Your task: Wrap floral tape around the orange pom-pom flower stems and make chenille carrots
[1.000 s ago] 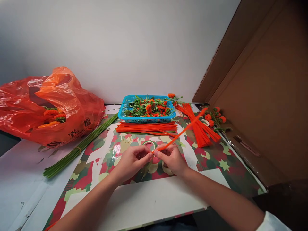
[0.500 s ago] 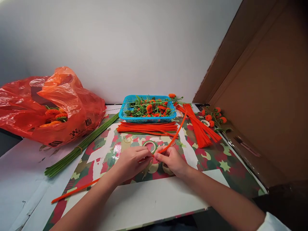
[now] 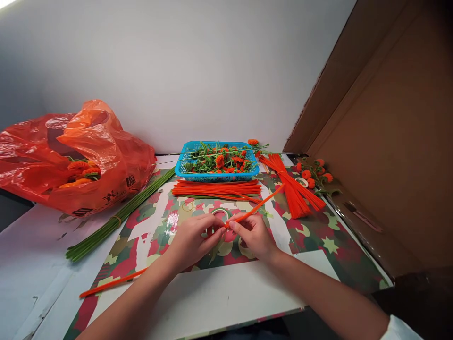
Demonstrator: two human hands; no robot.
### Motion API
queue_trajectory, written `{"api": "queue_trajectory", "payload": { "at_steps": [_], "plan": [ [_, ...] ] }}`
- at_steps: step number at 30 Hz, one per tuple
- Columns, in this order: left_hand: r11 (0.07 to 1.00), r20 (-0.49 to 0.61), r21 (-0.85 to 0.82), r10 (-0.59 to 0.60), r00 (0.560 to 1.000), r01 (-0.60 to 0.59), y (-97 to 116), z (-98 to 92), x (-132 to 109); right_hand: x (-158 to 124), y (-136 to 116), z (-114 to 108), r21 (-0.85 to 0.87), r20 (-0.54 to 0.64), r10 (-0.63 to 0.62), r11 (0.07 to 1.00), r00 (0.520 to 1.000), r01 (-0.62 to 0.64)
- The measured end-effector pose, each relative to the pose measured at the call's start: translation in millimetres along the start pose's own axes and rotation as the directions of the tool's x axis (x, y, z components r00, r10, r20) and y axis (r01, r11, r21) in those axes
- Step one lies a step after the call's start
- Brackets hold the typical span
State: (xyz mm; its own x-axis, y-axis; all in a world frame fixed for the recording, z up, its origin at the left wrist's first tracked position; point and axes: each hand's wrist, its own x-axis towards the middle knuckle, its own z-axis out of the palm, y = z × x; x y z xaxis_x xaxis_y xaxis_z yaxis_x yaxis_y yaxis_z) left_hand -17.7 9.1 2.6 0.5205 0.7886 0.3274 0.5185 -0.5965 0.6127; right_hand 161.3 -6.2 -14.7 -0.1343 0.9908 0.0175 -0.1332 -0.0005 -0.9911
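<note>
An orange pipe cleaner (image 3: 260,204) is pinched between my two hands above the middle of the table. My left hand (image 3: 193,238) grips it with thumb and fingertips. Close beside, my right hand (image 3: 255,235) pinches it too, and its free length slants up to the right. The small part between the fingertips is mostly covered. Just behind the hands lies a roll of tape (image 3: 221,213), partly hidden. Another orange length (image 3: 112,283) sticks out beyond my left forearm; whether it joins the held piece I cannot tell.
A blue basket (image 3: 217,177) holds orange flowers and green stems. Orange pipe cleaners (image 3: 215,189) lie before it, another orange bundle (image 3: 292,186) to the right. Green stems (image 3: 120,219) and a red plastic bag (image 3: 116,156) are left. Orange flowers (image 3: 311,174) rest near the cardboard wall (image 3: 382,141).
The free end of the held pipe cleaner has swung lower and to the right. The fingertips have shifted slightly, and the orange length at lower left has moved a little right.
</note>
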Motion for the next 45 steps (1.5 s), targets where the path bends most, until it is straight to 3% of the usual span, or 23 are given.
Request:
{"api": "queue_trajectory", "payload": {
  "at_steps": [11,21,24,26,30,34,40,42,45],
  "plan": [
    [0.997,-0.018,-0.071,-0.044,0.999,0.043,-1,8.3,-3,0,9,-2,-0.153,0.021,-0.126,0.98,0.992,0.128],
    [0.999,-0.031,-0.026,-0.047,0.998,0.046,-2,10.2,-3,-2,8,0,-0.222,-0.003,-0.131,0.967,0.991,0.127],
    [0.997,-0.05,0.074,0.001,0.999,0.002,-3,8.8,-2,-2,2,-1,-0.192,-0.079,-0.129,0.975,0.988,0.112],
    [0.988,-0.06,0.15,0.046,0.997,-0.037,-5,5.4,-1,2,-2,-7,-0.156,-0.2,-0.132,0.983,0.971,0.101],
    [0.964,-0.142,0.263,0.07,0.987,-0.031,-13,-7.8,1,17,-7,-31,-0.051,-0.476,-0.211,0.976,0.854,0.212],
    [0.928,-0.23,0.372,0.069,0.971,0.022,-25,-25.2,2,28,-10,-50,-0.021,-0.565,-0.299,0.937,0.769,0.349],
    [0.881,-0.337,0.464,0.078,0.938,0.094,-47,-47.7,4,33,-15,-54,0.022,-0.593,-0.292,0.926,0.751,0.378],
    [0.885,-0.379,0.454,0.083,0.922,0.107,-56,-54.3,4,37,-15,-55,0.082,-0.621,-0.245,0.925,0.745,0.372],
    [0.921,-0.434,0.367,0.049,0.9,0.126,-70,-64.5,4,44,-13,-60,0.232,-0.616,-0.126,0.914,0.778,0.332]
  ]
}}
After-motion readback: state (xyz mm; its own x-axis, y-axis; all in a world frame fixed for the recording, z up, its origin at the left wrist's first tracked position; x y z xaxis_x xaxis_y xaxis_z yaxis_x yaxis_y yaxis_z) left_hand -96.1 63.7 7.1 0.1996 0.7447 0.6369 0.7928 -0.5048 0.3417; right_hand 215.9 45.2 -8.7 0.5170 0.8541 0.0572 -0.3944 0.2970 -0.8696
